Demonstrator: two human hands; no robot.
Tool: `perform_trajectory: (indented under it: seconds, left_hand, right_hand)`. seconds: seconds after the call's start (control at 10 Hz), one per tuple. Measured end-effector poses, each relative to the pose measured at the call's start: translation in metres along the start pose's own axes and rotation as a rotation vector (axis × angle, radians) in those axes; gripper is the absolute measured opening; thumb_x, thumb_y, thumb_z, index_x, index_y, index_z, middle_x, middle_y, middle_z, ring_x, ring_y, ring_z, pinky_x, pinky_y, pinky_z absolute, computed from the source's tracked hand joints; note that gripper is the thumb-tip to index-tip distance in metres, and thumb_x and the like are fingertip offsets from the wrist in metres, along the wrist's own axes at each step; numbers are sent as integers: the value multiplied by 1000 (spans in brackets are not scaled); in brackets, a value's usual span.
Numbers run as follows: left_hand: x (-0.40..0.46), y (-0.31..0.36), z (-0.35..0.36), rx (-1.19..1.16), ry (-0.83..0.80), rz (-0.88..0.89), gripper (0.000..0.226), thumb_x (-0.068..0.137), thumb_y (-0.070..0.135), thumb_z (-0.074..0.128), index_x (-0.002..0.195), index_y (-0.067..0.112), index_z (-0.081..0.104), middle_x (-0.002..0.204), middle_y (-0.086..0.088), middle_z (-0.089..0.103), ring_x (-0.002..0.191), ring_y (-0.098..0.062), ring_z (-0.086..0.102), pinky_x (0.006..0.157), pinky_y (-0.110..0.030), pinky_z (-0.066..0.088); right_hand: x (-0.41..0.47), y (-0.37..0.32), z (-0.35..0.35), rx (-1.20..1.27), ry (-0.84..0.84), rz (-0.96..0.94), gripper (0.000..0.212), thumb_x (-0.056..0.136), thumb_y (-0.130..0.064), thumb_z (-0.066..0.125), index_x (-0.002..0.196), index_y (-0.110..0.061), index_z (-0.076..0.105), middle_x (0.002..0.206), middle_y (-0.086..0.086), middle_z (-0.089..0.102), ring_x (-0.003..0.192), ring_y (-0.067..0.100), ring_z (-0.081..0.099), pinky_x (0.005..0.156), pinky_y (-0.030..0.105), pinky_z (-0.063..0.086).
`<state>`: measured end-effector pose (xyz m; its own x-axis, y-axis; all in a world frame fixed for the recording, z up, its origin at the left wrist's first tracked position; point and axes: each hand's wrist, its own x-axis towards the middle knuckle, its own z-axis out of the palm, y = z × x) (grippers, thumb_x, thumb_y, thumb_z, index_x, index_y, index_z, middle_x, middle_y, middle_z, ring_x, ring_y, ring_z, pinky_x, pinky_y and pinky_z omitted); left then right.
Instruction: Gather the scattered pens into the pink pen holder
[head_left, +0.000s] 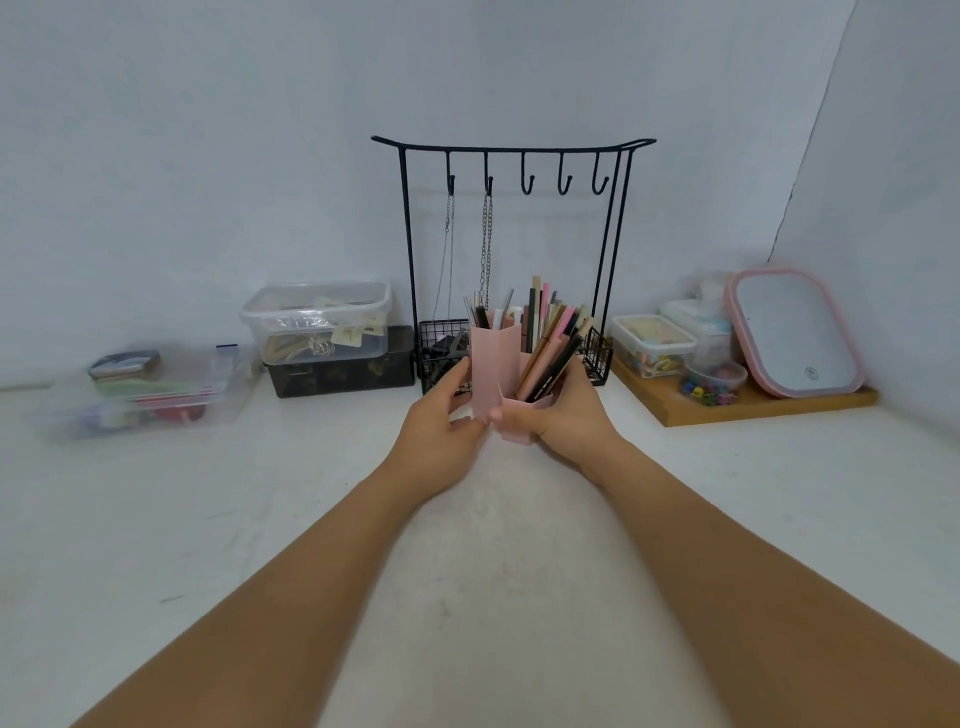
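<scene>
1. The pink pen holder stands on the white table, directly in front of the black hook rack
2. Pens fill its compartments, those on the right side leaning right
3. The left hand grasps the holder's left side, fingers curled round the tall compartment
4. The right hand grasps the holder's lower right part
5. Left of the rack sit clear plastic boxes; right of it, a wooden tray bearing a pink-rimmed mirror

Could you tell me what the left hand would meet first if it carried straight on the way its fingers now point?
Probably the black wire basket just beyond the pink pen holder that the left hand grips; depth is unclear.
</scene>
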<state>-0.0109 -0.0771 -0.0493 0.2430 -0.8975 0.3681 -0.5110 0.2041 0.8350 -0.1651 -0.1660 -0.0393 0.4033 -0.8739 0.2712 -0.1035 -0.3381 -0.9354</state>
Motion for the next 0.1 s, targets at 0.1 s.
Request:
perform_trajectory:
  seconds: [0.1]
  left_hand:
    - [8, 14, -20, -44, 261, -27, 63, 93, 14, 72, 151, 21, 46, 143, 3, 59, 122, -10, 58, 91, -14, 50]
  right_hand:
    - [7, -20, -4, 5, 71, 26, 137, 36, -47, 102, 147, -26, 25, 132, -2, 63, 119, 13, 63, 96, 47, 56]
